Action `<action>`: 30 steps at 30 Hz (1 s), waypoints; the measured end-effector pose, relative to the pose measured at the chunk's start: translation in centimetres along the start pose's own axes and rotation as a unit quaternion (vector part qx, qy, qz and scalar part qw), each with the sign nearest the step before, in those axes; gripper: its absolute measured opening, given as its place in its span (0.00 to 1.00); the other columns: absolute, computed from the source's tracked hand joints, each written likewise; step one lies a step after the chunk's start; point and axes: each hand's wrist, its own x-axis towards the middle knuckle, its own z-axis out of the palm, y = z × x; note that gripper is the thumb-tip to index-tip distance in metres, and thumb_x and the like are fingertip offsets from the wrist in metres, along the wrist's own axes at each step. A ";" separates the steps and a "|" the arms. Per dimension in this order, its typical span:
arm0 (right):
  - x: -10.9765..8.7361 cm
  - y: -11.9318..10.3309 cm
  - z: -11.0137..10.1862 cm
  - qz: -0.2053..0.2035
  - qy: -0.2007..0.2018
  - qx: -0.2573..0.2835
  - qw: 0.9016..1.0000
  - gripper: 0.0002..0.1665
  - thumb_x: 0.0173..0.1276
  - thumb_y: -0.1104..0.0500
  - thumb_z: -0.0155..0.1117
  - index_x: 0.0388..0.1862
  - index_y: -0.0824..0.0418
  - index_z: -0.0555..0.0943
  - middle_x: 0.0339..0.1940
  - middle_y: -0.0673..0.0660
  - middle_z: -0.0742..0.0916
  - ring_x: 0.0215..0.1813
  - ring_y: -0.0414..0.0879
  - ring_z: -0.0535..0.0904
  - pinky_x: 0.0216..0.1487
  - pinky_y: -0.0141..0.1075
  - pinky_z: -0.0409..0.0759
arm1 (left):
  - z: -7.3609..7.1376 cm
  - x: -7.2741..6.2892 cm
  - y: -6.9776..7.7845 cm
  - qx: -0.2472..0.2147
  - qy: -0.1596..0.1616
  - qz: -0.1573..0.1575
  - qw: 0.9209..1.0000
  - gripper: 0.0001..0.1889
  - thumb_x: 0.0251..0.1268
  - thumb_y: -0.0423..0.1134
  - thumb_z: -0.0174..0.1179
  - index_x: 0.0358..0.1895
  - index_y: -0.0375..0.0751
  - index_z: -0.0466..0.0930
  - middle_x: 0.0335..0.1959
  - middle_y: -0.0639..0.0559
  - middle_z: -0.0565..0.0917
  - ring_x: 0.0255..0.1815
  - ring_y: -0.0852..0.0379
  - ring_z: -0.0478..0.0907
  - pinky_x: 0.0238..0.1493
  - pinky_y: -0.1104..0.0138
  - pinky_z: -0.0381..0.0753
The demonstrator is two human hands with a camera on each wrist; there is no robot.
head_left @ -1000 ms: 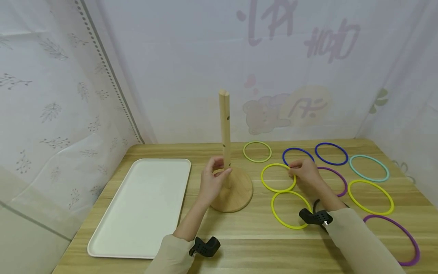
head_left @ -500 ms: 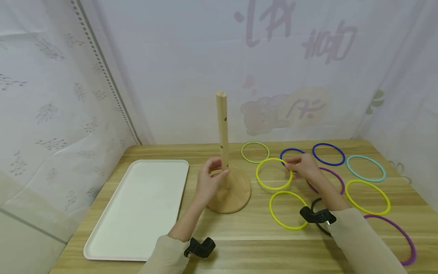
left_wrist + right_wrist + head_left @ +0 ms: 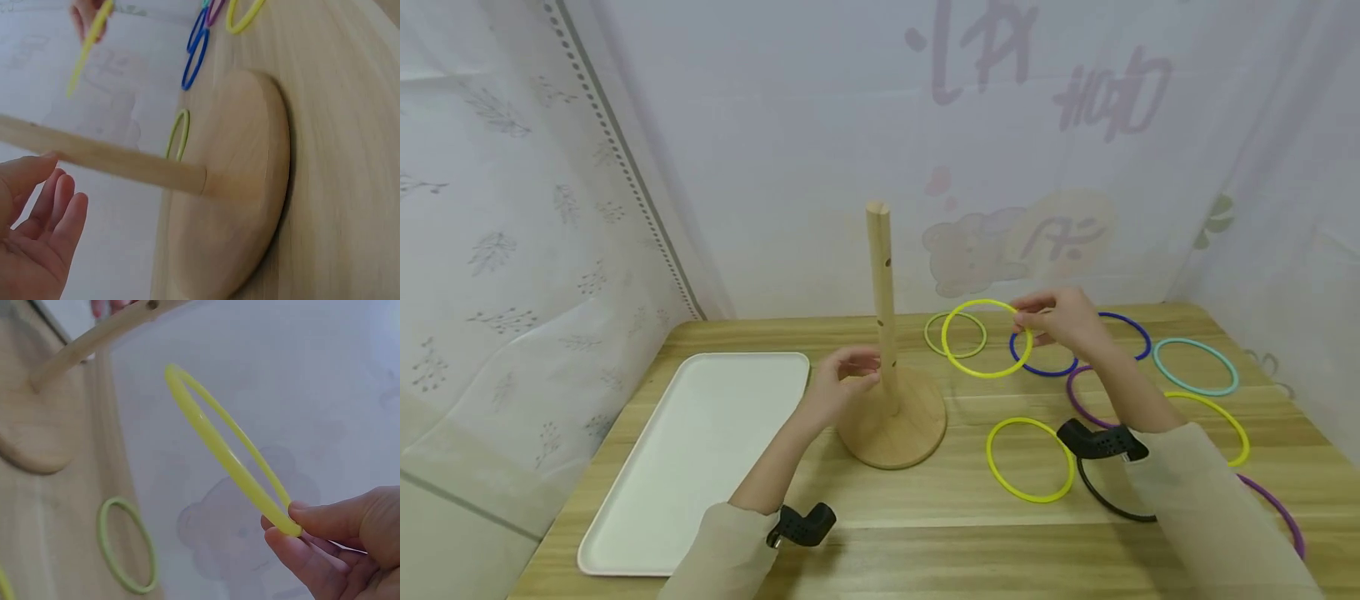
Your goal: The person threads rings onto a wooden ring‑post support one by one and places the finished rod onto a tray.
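Observation:
My right hand [image 3: 1063, 321] pinches a yellow ring [image 3: 987, 374] by its right edge, thumb against fingers, and holds it up above the table. In the right wrist view the yellow ring [image 3: 228, 464] tilts away from the fingertips. A wooden post [image 3: 883, 283] stands upright on a round wooden base [image 3: 895, 442], with no ring around it. My left hand [image 3: 838, 387] is beside the lower post, fingers loosely bent and not wrapped round it. In the left wrist view the left hand's thumb tip is right at the post [image 3: 125, 159].
A white tray [image 3: 700, 467] lies left of the base. Several rings lie on the right: light green [image 3: 927, 337], blue [image 3: 1051, 372], turquoise [image 3: 1195, 391], purple [image 3: 1078, 408], black [image 3: 1108, 505] and another yellow ring [image 3: 1030, 499]. Patterned curtains [image 3: 775, 167] hang behind the table.
My right hand has lifted the yellow ring off the table, raising it up and slightly leftward. My left hand has loosened and drawn a little left of the post.

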 end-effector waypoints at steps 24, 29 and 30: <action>1.0 -16.0 -5.1 -0.088 0.063 0.018 0.994 0.24 0.61 0.58 0.65 0.54 0.68 0.77 0.38 0.55 0.84 0.37 0.42 0.83 0.33 0.34 0.81 | -2.3 -1.3 -4.8 0.137 -0.018 -0.169 0.976 0.26 0.50 0.25 0.64 0.56 0.24 0.69 0.46 0.33 0.75 0.45 0.43 0.73 0.45 0.58 0.75; 0.7 -18.2 -5.3 -0.091 0.071 0.015 0.993 0.25 0.59 0.55 0.66 0.54 0.66 0.77 0.41 0.56 0.83 0.40 0.44 0.82 0.35 0.33 0.80 | -2.1 -1.2 -5.0 0.129 -0.015 -0.169 0.977 0.25 0.51 0.24 0.64 0.55 0.24 0.71 0.46 0.34 0.77 0.44 0.45 0.74 0.43 0.62 0.76; 0.7 -18.5 -5.2 -0.091 0.070 0.012 0.993 0.25 0.59 0.55 0.66 0.54 0.65 0.78 0.41 0.56 0.83 0.40 0.44 0.82 0.35 0.33 0.80 | -2.1 -1.2 -5.1 0.127 -0.013 -0.168 0.977 0.24 0.51 0.24 0.64 0.55 0.24 0.72 0.45 0.35 0.77 0.43 0.45 0.74 0.42 0.63 0.76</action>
